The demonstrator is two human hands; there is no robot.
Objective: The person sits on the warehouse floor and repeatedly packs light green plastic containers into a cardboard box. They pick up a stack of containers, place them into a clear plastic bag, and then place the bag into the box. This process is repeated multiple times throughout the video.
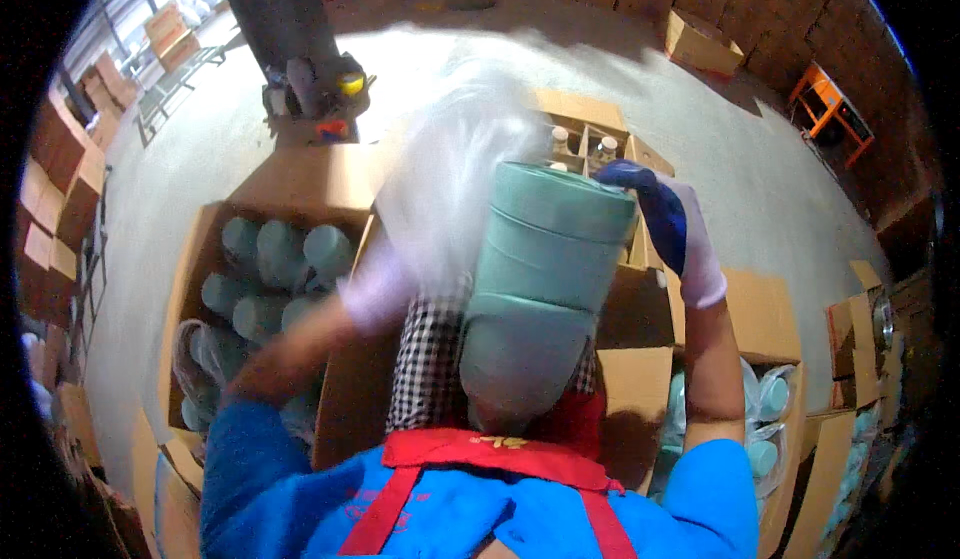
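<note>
A large pale-green ribbed container [555, 234], wide at its upper end and narrower below, is upright and slightly tilted in front of my body. My right hand [660, 209], in a blue-and-white glove, is closed on its upper right rim. Left of the container, a clear plastic bag [460, 149] is in the air, blurred by motion. My left hand [385, 284], in a pale glove, is at the bag's lower part; its fingers are smeared and hidden, so their grip does not show.
An open carton [190, 289] at left holds several green-topped items [328, 247]. Ahead is a divided carton with bottles [607, 149]; at right, another carton [785, 504] holds wrapped green-topped items. A dark pillar [275, 19], an orange stand [830, 109] and stacked boxes stand farther off.
</note>
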